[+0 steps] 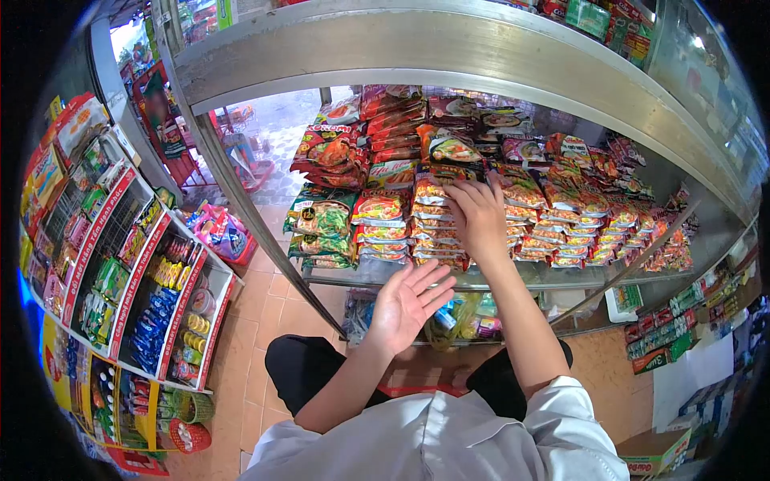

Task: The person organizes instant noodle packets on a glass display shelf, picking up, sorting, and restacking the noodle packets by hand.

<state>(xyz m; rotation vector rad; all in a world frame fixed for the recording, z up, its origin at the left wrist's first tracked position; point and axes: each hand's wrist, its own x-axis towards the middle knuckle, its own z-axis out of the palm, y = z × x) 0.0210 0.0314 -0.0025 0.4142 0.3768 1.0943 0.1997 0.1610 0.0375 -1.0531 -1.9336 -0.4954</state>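
Observation:
Stacks of instant noodle packets stand in rows on a metal-framed glass shelf [377,275]. My right hand [479,215] lies over a stack of orange and red packets [433,210] at the middle, palm down; its fingers are bent apart on the stack's top and side. My left hand [407,303] hangs in front of the shelf's edge, palm up, fingers spread, with nothing in it. Green packets [322,218] and red packets [330,151] are piled at the left end.
A rack [152,276] of small snack packs stands at the left, beside a pink bag [220,232] on the tiled floor. A metal beam [417,50] crosses above the packets. Bagged goods [461,319] sit under the shelf. Boxes [662,333] are at the right.

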